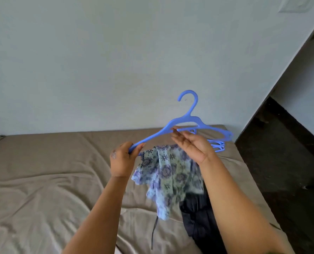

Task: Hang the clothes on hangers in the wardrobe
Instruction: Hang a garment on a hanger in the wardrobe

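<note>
Above the bed (42,180), left hand (122,160) grips the hanger (187,120) end; right hand (191,142) fingers (177,132) straight, touching its bar.

Garment (168,173) under raised hanger (187,123), above bed (42,180); spare hangers (219,146) behind.

Open air above and left of the fingers (178,133), back to the bare wall (116,52). Below the fingers: floral garment (169,173) hanging, dark clothes (198,220) on the bed (42,171). Just beyond, right: spare hangers (218,145) on the bed corner. Far left of the fingers: bare sheet, unobstructed.
</note>
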### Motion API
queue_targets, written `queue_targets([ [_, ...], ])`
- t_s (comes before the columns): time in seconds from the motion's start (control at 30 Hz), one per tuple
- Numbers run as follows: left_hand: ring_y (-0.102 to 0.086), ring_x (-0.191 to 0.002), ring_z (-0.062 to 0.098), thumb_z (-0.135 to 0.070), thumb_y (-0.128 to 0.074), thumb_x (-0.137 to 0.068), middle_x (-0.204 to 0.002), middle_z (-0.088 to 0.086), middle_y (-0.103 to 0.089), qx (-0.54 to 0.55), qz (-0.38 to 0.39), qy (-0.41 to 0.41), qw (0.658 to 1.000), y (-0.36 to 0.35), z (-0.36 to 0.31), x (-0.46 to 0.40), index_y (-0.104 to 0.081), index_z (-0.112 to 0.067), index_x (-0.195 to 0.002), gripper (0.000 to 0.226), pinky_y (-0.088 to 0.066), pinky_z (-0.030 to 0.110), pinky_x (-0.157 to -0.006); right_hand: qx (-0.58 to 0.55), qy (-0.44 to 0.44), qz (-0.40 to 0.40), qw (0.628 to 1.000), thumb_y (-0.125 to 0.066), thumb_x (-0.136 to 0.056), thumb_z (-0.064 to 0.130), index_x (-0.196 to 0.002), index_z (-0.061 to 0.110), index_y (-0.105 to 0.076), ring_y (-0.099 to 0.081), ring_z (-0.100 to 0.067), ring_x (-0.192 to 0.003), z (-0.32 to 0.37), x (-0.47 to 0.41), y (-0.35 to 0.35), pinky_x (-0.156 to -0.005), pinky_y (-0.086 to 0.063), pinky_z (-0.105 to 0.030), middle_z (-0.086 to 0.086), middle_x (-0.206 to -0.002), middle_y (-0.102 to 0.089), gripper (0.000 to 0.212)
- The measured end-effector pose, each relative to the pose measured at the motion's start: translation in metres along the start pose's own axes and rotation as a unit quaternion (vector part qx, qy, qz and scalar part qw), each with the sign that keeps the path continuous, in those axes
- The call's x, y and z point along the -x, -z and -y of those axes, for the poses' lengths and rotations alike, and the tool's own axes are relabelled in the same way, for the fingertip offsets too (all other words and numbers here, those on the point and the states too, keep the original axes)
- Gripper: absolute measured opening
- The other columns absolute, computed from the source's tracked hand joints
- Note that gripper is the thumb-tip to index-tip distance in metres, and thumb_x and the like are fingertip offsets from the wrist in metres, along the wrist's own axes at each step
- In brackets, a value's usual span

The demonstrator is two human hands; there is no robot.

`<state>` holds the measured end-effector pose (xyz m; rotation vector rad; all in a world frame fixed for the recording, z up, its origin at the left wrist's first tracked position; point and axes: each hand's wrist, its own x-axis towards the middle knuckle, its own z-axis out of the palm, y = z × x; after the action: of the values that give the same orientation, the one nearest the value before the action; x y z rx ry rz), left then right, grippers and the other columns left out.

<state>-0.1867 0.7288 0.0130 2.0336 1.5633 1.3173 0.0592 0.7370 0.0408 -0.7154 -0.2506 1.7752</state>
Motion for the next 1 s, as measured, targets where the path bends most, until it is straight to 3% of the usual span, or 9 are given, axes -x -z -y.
queue_targets([
  [0.17, -0.041, -0.039, -0.006, -0.032, -0.074, -0.083, -0.038, 0.0, -0.029, 0.02, -0.054, 0.109, 0.992, 0.015, -0.004, -0.005, -0.026, -0.024, -0.051, 0.058, -0.025, 0.018, -0.042, 0.169, 0.09, -0.182, 0.964, -0.063, -0.09, 0.022, -0.096, 0.013, -0.064, -0.06, -0.005, -0.07, 0.007, 0.024, 0.03, -0.064, -0.052, -0.02, 0.001, -0.087, -0.06, 0.011],
  [0.23, -0.046, -0.042, -0.008, -0.027, -0.075, -0.082, -0.039, -0.008, -0.04, 0.035, -0.057, 0.101, 0.993, 0.023, -0.012, -0.008, -0.026, -0.022, -0.05, 0.058, -0.026, 0.017, -0.041, 0.282, 0.114, -0.222, 0.926, -0.071, -0.085, 0.03, -0.12, 0.015, -0.056, -0.056, -0.01, -0.1, -0.001, 0.02, 0.031, -0.083, -0.045, -0.025, 0.0, -0.114, -0.057, 0.041],
  [0.3, -0.053, -0.067, -0.022, -0.023, -0.074, -0.083, -0.035, -0.007, -0.035, 0.061, -0.07, 0.106, 0.99, 0.03, -0.019, -0.009, -0.033, -0.013, -0.049, 0.054, -0.025, 0.016, -0.039, 0.355, 0.104, -0.171, 0.913, -0.072, -0.083, 0.029, -0.139, 0.018, -0.04, -0.04, -0.013, -0.128, -0.013, 0.016, 0.017, -0.101, -0.032, -0.033, 0.004, -0.139, -0.041, 0.066],
  [0.37, -0.04, -0.08, -0.016, -0.026, -0.073, -0.084, -0.04, -0.007, -0.021, 0.078, -0.089, 0.124, 0.985, 0.041, -0.017, -0.01, -0.04, 0.001, -0.052, 0.053, -0.024, 0.018, -0.038, 0.375, 0.095, -0.088, 0.918, -0.069, -0.086, 0.018, -0.13, 0.02, -0.045, -0.045, -0.007, -0.123, -0.027, 0.013, -0.001, -0.107, -0.031, -0.033, 0.008, -0.133, -0.048, 0.05],
  [0.47, -0.066, -0.064, -0.002, -0.055, -0.071, -0.079, -0.05, 0.002, -0.022, 0.088, -0.08, 0.124, 0.985, 0.056, 0.006, -0.01, -0.041, 0.0, -0.054, 0.067, -0.033, 0.03, -0.037, 0.367, 0.137, -0.042, 0.919, -0.068, -0.084, 0.007, -0.12, 0.02, -0.053, -0.059, -0.007, -0.105, -0.043, 0.006, -0.023, -0.109, -0.039, -0.041, -0.001, -0.121, -0.059, 0.041],
  [0.6, -0.067, -0.055, 0.012, -0.077, -0.063, -0.069, -0.05, 0.003, -0.026, 0.096, -0.093, 0.177, 0.975, 0.074, 0.031, 0.0, -0.042, -0.001, -0.056, 0.08, -0.03, 0.033, -0.041, 0.378, 0.134, -0.021, 0.916, -0.074, -0.08, 0.024, -0.133, 0.035, -0.044, -0.032, -0.011, -0.133, -0.058, -0.002, -0.029, -0.111, -0.029, -0.038, 0.005, -0.145, -0.037, 0.062],
  [0.8, -0.066, -0.07, 0.019, -0.072, -0.065, -0.071, -0.06, -0.003, -0.04, 0.046, -0.184, 0.224, 0.956, 0.088, 0.037, 0.02, -0.046, -0.008, -0.066, 0.066, -0.035, 0.032, -0.052, 0.351, 0.057, -0.019, 0.935, -0.058, -0.093, 0.021, -0.114, 0.014, -0.057, -0.052, -0.006, -0.108, -0.085, -0.005, -0.042, -0.106, -0.024, -0.039, 0.012, -0.104, -0.062, 0.023],
  [0.9, -0.044, -0.104, 0.026, -0.06, -0.062, -0.079, -0.11, 0.009, -0.048, -0.054, -0.3, 0.303, 0.903, 0.07, 0.021, 0.032, -0.052, -0.01, -0.107, 0.059, -0.034, 0.04, -0.091, 0.292, 0.057, -0.034, 0.954, -0.059, -0.092, 0.022, -0.102, 0.02, -0.057, -0.054, -0.007, -0.105, -0.095, -0.004, -0.055, -0.111, -0.022, -0.046, 0.008, -0.106, -0.064, 0.01],
  [1.0, -0.044, -0.095, 0.023, -0.055, -0.054, -0.087, -0.096, 0.002, -0.049, -0.054, -0.268, 0.247, 0.929, 0.052, 0.004, 0.047, -0.053, -0.009, -0.097, 0.047, -0.035, 0.036, -0.085, 0.263, 0.058, -0.058, 0.961, -0.06, -0.092, 0.022, -0.118, 0.02, -0.052, -0.036, -0.01, -0.124, -0.102, -0.003, -0.065, -0.113, -0.014, -0.051, 0.003, -0.128, -0.054, 0.027],
])
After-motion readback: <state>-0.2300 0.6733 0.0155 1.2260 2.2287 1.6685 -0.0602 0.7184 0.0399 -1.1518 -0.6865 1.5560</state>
